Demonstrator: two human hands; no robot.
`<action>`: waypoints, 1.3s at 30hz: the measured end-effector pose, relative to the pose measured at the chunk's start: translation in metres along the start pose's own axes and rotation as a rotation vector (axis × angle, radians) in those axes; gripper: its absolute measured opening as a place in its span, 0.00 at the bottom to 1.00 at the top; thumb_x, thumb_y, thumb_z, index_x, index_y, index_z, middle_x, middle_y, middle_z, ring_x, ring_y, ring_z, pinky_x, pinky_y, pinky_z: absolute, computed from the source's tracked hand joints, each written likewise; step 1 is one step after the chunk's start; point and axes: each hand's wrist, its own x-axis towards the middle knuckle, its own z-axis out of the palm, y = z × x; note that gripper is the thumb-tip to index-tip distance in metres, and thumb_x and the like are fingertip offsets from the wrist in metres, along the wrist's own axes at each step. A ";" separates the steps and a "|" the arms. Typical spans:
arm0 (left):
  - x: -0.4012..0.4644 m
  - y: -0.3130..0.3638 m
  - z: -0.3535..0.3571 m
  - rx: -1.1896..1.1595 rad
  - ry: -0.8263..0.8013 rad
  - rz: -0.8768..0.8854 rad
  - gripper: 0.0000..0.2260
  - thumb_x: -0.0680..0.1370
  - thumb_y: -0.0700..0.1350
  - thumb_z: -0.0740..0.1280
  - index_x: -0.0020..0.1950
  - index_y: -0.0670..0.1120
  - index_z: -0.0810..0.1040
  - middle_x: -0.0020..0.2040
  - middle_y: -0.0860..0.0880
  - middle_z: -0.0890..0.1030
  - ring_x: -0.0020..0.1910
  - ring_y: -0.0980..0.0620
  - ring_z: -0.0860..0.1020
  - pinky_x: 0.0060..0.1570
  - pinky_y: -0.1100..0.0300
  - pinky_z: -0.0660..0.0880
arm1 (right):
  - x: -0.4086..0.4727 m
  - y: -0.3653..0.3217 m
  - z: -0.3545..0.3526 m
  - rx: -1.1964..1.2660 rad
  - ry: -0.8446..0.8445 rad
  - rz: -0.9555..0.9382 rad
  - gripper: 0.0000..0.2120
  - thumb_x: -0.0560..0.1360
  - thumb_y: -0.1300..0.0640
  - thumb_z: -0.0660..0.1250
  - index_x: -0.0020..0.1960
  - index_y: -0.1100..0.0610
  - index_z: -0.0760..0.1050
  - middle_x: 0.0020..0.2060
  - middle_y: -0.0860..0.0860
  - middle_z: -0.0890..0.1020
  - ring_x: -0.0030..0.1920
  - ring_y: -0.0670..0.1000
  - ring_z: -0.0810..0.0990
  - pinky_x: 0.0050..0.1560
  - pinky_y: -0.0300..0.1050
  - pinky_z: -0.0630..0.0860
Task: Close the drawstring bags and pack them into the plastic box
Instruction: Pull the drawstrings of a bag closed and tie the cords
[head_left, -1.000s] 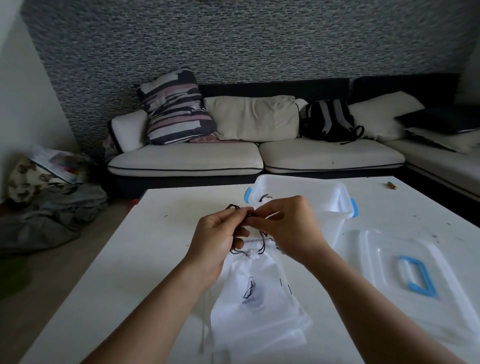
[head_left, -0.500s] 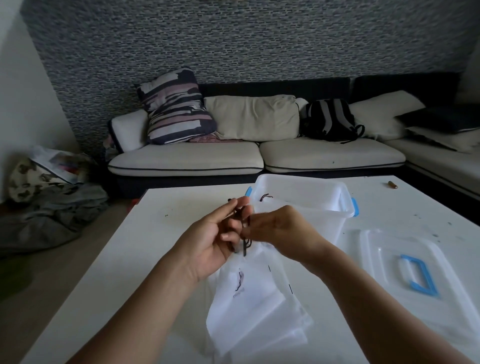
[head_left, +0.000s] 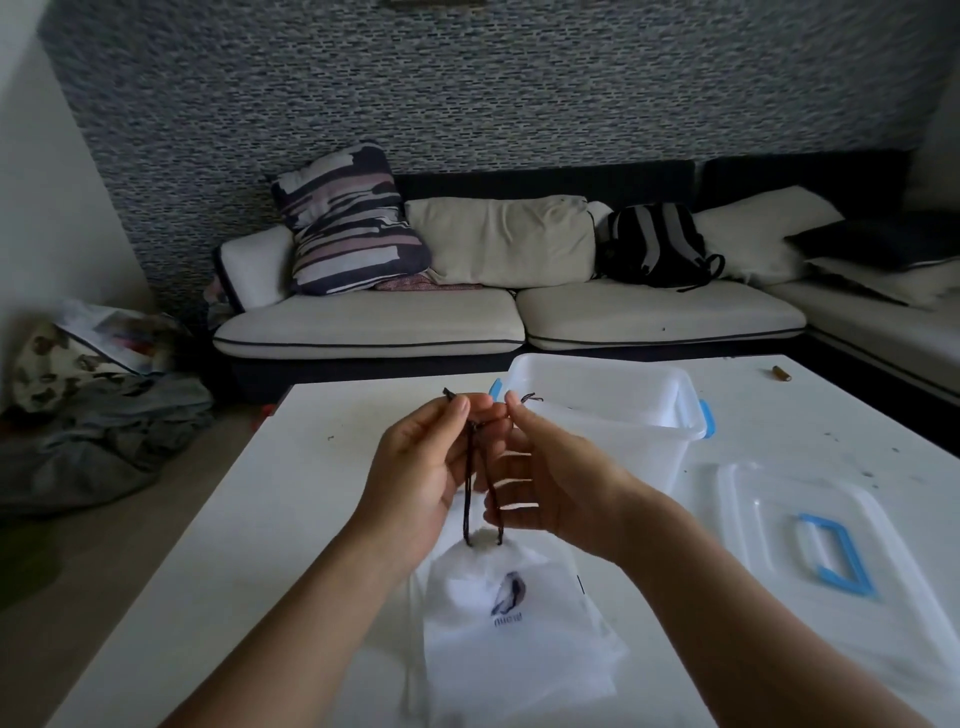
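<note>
A white drawstring bag (head_left: 511, 618) with a dark logo hangs from two dark cords (head_left: 469, 488), its top gathered. It sits above a pile of flat white bags (head_left: 597, 654) on the white table (head_left: 291, 519). My left hand (head_left: 421, 473) pinches one cord end between thumb and fingers. My right hand (head_left: 550, 478) pinches the other cord end, whose frayed tip sticks out above the fingers. The clear plastic box (head_left: 618, 415) with blue latches stands open just behind my hands.
The box's clear lid (head_left: 810, 551) with a blue handle lies on the table at the right. A small brown object (head_left: 781, 373) rests near the far right table edge. A sofa with cushions and a backpack stands behind the table.
Both hands have lifted and pulled the cords taut. The bag's mouth has drawn together and the bag now hangs with its logo facing me.
</note>
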 end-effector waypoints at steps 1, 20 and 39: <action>0.000 0.000 0.001 0.002 -0.011 -0.001 0.11 0.82 0.39 0.61 0.49 0.39 0.83 0.46 0.42 0.85 0.48 0.47 0.84 0.47 0.59 0.81 | 0.002 0.001 0.000 0.091 -0.016 0.015 0.20 0.78 0.39 0.63 0.43 0.55 0.78 0.37 0.53 0.79 0.38 0.53 0.78 0.50 0.50 0.78; 0.040 0.010 -0.063 -0.228 0.396 -0.171 0.09 0.84 0.42 0.60 0.50 0.42 0.79 0.26 0.53 0.67 0.26 0.57 0.69 0.34 0.63 0.77 | -0.003 -0.017 -0.057 -0.017 0.361 -0.310 0.08 0.80 0.60 0.66 0.50 0.64 0.81 0.25 0.49 0.63 0.25 0.48 0.63 0.29 0.40 0.72; 0.013 -0.021 -0.045 1.376 -0.245 -0.190 0.10 0.76 0.59 0.70 0.48 0.57 0.72 0.51 0.52 0.68 0.51 0.50 0.74 0.53 0.54 0.76 | 0.003 0.006 -0.036 -1.285 0.055 -0.272 0.14 0.65 0.39 0.78 0.47 0.44 0.84 0.41 0.43 0.79 0.43 0.42 0.77 0.46 0.40 0.75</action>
